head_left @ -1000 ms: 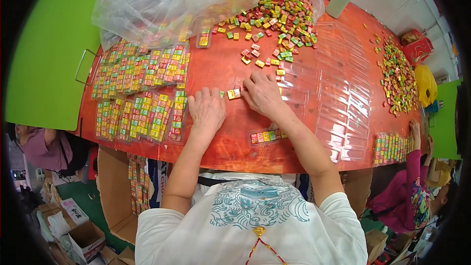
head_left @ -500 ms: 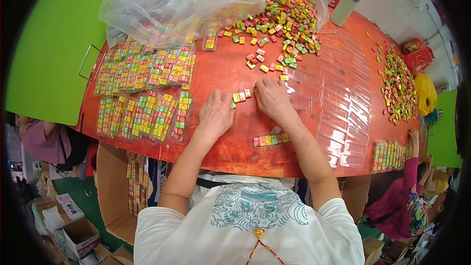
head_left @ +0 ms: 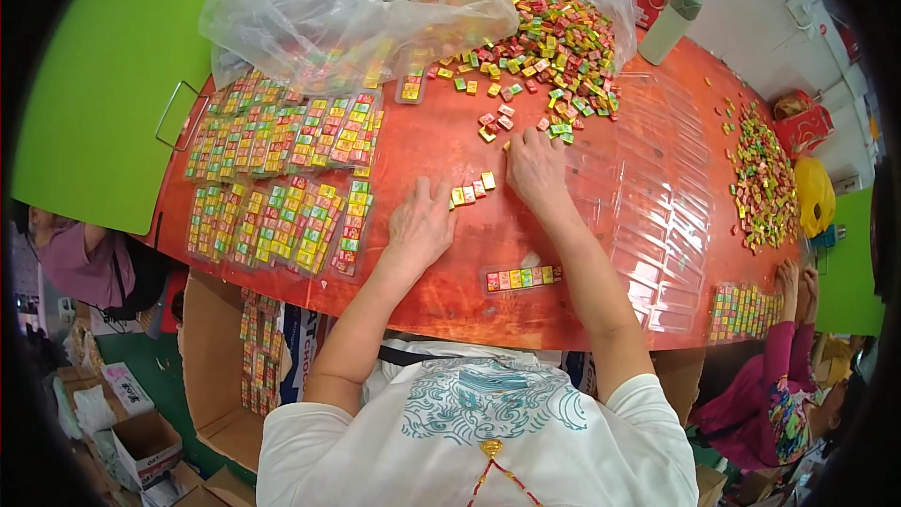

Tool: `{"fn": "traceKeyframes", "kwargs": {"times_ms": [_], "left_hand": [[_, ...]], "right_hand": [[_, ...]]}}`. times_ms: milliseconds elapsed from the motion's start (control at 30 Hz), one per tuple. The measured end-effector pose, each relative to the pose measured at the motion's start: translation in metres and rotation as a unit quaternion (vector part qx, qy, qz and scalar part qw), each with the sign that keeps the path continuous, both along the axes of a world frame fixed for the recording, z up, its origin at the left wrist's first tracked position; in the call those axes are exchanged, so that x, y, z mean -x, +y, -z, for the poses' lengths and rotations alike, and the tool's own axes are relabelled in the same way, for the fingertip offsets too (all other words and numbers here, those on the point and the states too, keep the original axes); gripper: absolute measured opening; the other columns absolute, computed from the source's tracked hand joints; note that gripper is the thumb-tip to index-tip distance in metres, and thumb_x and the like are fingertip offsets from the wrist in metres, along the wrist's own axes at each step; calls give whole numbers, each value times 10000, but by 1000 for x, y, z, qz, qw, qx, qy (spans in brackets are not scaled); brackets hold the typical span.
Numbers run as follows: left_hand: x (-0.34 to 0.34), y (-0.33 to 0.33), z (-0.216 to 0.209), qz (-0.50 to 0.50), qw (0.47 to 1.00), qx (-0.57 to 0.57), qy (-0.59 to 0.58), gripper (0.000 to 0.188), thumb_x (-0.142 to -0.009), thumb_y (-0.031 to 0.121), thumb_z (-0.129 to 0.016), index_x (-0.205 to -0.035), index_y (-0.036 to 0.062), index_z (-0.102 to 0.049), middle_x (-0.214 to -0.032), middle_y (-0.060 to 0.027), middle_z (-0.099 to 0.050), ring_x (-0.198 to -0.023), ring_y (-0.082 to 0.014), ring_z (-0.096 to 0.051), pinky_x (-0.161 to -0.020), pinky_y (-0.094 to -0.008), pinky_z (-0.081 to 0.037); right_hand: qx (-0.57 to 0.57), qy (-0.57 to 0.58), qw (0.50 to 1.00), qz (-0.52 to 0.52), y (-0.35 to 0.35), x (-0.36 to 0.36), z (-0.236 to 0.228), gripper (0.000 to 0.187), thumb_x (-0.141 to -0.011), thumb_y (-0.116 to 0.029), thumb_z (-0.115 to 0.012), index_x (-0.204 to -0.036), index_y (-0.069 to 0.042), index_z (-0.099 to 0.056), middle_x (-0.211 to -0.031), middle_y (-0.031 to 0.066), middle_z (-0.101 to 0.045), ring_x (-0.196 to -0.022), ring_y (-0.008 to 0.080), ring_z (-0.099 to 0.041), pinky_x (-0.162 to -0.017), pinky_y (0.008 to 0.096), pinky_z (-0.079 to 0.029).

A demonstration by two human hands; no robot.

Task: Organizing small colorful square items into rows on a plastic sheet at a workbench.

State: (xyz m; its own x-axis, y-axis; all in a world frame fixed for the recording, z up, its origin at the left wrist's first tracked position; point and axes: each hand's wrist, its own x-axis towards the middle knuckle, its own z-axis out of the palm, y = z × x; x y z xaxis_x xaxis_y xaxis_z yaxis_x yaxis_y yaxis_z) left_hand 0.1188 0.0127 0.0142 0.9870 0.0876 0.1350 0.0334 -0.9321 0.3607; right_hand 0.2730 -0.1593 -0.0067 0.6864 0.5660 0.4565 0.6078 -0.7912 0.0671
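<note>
On the red table, a short slanting row of small foil-wrapped blocks, like wrapped sweets, lies between my hands. My left hand has its thumb and forefinger closed about the row's left end, partly covering it. Farther up and to the right, my right hand bends its fingers down at the loose blocks; a yellow one shows at the fingertips, and the hand hides the rest. Below the row, beside my right forearm, is a clear plastic tray filled with a line of blocks.
A large heap of blocks lies at the back, beside a clear plastic bag. Filled trays are stacked at left; clear trays lie at right. A bottle stands behind. A co-worker's hands are at far right.
My right hand has moved away from the row, up toward the loose blocks. A yellow block now shows at the row's right end. My left hand stays at the left end.
</note>
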Motion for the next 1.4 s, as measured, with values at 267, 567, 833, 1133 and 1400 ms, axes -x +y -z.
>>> {"fn": "traceKeyframes", "kwargs": {"times_ms": [267,567,833,1133,1400], "left_hand": [[-6,2,2,6,1000,-14,26,516,-858,231,-735,-1301,80,-514,-1057,-196,-505,-870,-405,-662,-668,-515,-559],[-11,-6,5,15,999,-28,23,553,-873,283,-719,-1350,90,-517,-1073,-198,-507,-862,-395,-664,-667,-506,-566],[-9,-2,3,11,999,-33,19,549,-868,302,-706,-1343,93,-526,-1075,-197,-503,-857,-389,-659,-655,-506,-568],[-8,-10,8,16,999,-47,-9,470,-849,277,-699,-1238,67,-539,-1060,-185,-526,-858,-389,-661,-651,-487,-570],[-9,-4,7,12,999,-49,4,530,-858,304,-703,-1310,91,-528,-1075,-196,-503,-841,-386,-654,-645,-502,-566]], "right_hand": [[-30,108,993,-44,12,28,-15,220,-904,-274,-639,-824,-71,-663,-813,116,-634,-806,290,-645,-801,456,-435],[-4,0,1000,4,39,-22,2,182,-864,-235,-616,-860,-67,-683,-854,107,-661,-790,263,-659,-754,419,-416],[-12,35,999,-15,30,-24,-6,324,-821,-394,-703,-922,-88,-675,-874,125,-674,-795,298,-663,-781,448,-409],[13,22,1000,8,46,-54,-2,215,-890,-253,-609,-915,-46,-660,-980,147,-703,-844,287,-689,-753,447,-436],[34,228,973,-35,-3,-31,-23,215,-904,-232,-593,-913,-41,-690,-899,171,-705,-846,382,-679,-745,476,-524]]}}
